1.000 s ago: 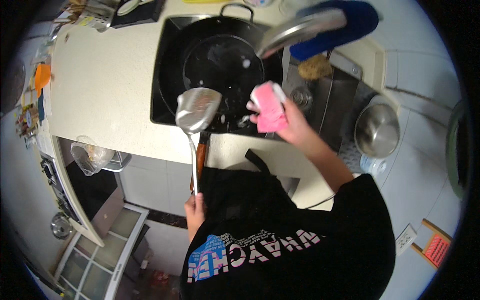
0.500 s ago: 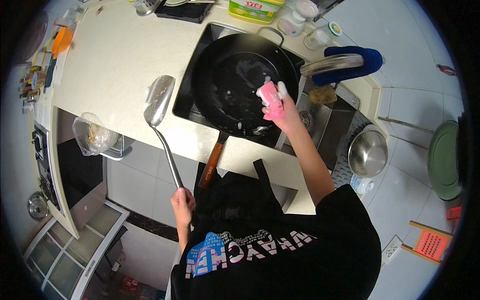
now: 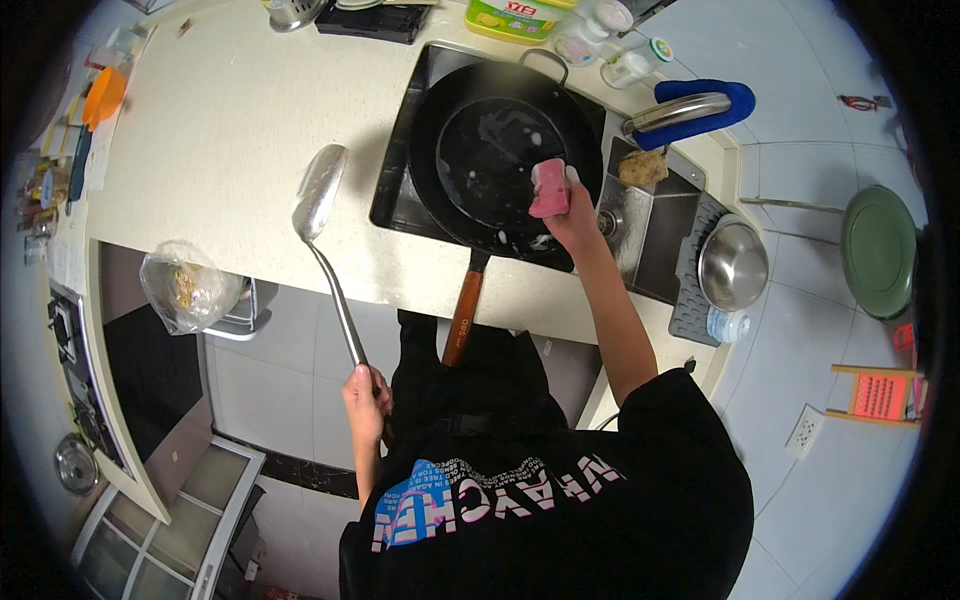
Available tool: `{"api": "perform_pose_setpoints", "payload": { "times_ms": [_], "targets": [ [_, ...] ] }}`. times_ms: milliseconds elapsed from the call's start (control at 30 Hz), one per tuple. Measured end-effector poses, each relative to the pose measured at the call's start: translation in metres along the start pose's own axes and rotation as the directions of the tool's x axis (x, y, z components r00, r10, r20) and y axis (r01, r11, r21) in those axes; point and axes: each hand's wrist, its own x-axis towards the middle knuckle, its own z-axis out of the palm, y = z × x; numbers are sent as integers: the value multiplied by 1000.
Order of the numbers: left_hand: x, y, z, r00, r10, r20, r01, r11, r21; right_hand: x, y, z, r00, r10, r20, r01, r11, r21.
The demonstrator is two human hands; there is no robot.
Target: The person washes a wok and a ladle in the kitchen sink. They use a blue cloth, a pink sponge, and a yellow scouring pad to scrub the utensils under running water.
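My left hand (image 3: 366,392) is closed round the handle of a metal spatula (image 3: 319,195), whose blade is above the counter. In my right hand (image 3: 578,215) is a pink sponge (image 3: 549,188), held over the right side of a large black frying pan (image 3: 470,150). White foam spots dot the inside of the pan. It rests across the sink (image 3: 392,195), its wooden handle (image 3: 463,315) pointing toward me over the counter's front edge.
A chrome faucet (image 3: 680,112) with a blue cloth stands right of the pan, near a brown scrubber (image 3: 642,168). Further right sits a steel bowl (image 3: 733,263) on a grey mat. Bottles and a yellow tub (image 3: 520,18) line the back. At left hangs a plastic bag (image 3: 190,287).
The sponge has turned within my right hand's grip, and less foam shows on it. My view has shifted slightly; the pan's handle now points more straight toward me. My left hand keeps the spatula.
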Motion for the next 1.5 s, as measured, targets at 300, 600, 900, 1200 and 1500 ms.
{"api": "perform_pose_setpoints", "payload": {
  "times_ms": [300, 600, 900, 1200, 1500],
  "targets": [
    [4, 8, -14, 987, -53, -155, 58, 998, 23, 125, 1, 54, 750, -633, -194, 257, 548, -796],
    [-17, -1, 1, 939, -155, -307, 138, 987, -77, 122, 91, 105, 816, -211, 539, 563, 70, -824],
    [-21, -10, 23, 941, -169, -293, 192, 980, 53, 123, 84, 108, 717, -293, 633, 667, 25, -744],
    [-15, -8, 24, 941, -177, -288, 174, 984, -37, 62, 81, 97, 931, 79, 355, 335, 195, -922],
    [-20, -6, 20, 959, -119, -257, 118, 993, -19, 2, 8, 74, 982, 125, 138, 46, 556, -830]
  ]
}}
